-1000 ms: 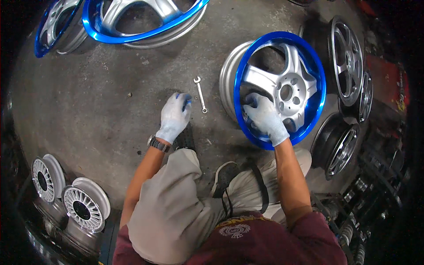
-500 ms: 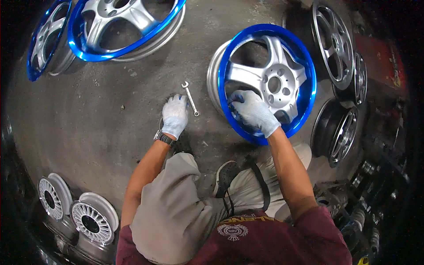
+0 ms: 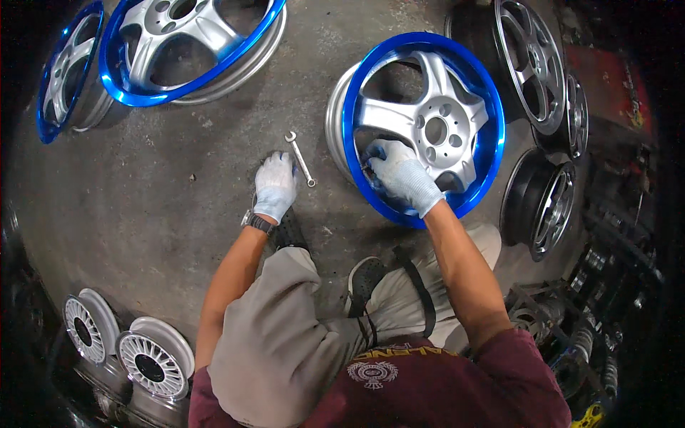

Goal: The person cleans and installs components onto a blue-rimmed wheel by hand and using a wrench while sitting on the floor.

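Note:
A silver five-spoke wheel [image 3: 385, 114] with a shiny blue rim leans up in front of me. Reaching inside its lower left part, my right hand [image 3: 401, 171], in a white glove with blue-coated fingers, is curled by a gap between the spokes. Whatever its fingertips hold is hidden. A combination wrench [image 3: 300, 158] lies on the floor left of the wheel. Just beside the wrench, apart from it, my gloved left hand [image 3: 276, 184] is down at the floor with its fingers bent under. I cannot see what, if anything, is under those fingers.
Another blue-rimmed wheel [image 3: 203, 28] and a third blue-rimmed wheel [image 3: 70, 68] stand at the far left. Dark-barrelled wheels [image 3: 531, 64] line the right side. Two multi-spoke wheels [image 3: 153, 364] sit at the near left. Car parts [image 3: 564, 335] crowd the near right.
The view has shifted slightly, so most things sit a little further left. Both hands keep their places, the right inside the wheel and the left by the wrench.

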Motion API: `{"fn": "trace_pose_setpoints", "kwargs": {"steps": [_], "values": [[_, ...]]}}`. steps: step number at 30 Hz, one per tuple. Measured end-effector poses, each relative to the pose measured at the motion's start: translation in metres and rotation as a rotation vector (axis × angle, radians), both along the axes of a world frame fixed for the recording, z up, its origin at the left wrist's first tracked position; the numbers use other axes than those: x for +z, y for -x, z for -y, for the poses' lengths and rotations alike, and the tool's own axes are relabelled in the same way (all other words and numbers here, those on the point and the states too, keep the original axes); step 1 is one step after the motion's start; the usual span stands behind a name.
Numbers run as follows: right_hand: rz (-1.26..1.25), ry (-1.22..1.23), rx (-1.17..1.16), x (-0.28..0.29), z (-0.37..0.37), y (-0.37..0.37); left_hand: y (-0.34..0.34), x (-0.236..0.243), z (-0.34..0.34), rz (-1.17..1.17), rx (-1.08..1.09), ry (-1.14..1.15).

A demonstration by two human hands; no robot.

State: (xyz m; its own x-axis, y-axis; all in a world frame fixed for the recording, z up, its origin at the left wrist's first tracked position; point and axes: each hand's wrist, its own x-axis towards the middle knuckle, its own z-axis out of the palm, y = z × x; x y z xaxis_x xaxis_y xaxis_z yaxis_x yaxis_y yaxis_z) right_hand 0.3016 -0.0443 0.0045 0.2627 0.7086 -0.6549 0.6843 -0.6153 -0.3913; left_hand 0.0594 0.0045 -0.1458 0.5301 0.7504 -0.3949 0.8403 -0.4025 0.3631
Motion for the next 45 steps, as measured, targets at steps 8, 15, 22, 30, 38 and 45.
{"fn": "trace_pose_setpoints", "kwargs": {"steps": [8,15,22,30,38,45], "values": [[-0.202,0.073,-0.046,0.013,-0.001,-0.007,0.009,-0.002,0.004,0.044,0.021,0.014],[-0.339,0.185,-0.151,0.021,-0.012,0.001,0.012,0.03,0.006,0.262,0.174,0.03],[-0.004,-0.235,0.062,0.032,0.017,-0.011,0.004,0.119,-0.011,1.008,0.648,0.859],[-0.375,-0.323,-0.224,0.092,0.02,0.038,-0.018,0.15,-0.007,1.171,0.672,1.39],[-0.331,-0.494,-0.154,0.08,0.029,0.044,-0.024,0.14,0.012,1.204,0.747,1.768],[-0.278,-0.64,-0.102,0.067,0.038,0.037,-0.026,0.138,0.015,1.197,0.768,1.774]]}}
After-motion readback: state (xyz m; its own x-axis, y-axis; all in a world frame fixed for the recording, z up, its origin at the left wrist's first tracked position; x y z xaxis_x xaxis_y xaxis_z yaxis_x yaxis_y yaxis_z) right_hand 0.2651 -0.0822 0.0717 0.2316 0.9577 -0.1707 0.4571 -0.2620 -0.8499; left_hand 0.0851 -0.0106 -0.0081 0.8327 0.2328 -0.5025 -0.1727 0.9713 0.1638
